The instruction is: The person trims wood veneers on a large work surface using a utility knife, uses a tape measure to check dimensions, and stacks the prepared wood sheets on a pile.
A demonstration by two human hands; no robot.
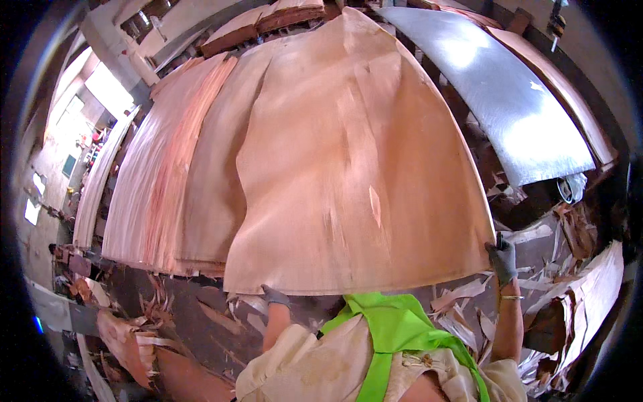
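Note:
A large, thin sheet of wood veneer (308,181) spreads before me, wavy, with a few splits and a small torn hole right of its middle. My left hand (275,295), in a grey glove, grips the near edge toward its left corner. At the near right corner my right hand (502,261), also gloved, is closed on the edge. Part of the fingers of both hands is hidden by the sheet. The sheet's left side overlaps a stack of veneer (154,174), and its far end rises to a point.
To the right lies a long, shiny metal-topped table (495,94), with more veneer (549,74) beyond it. Torn veneer scraps (462,301) litter the floor around me. A bent veneer piece (589,308) stands at the right. Further stacks (268,23) sit at the back.

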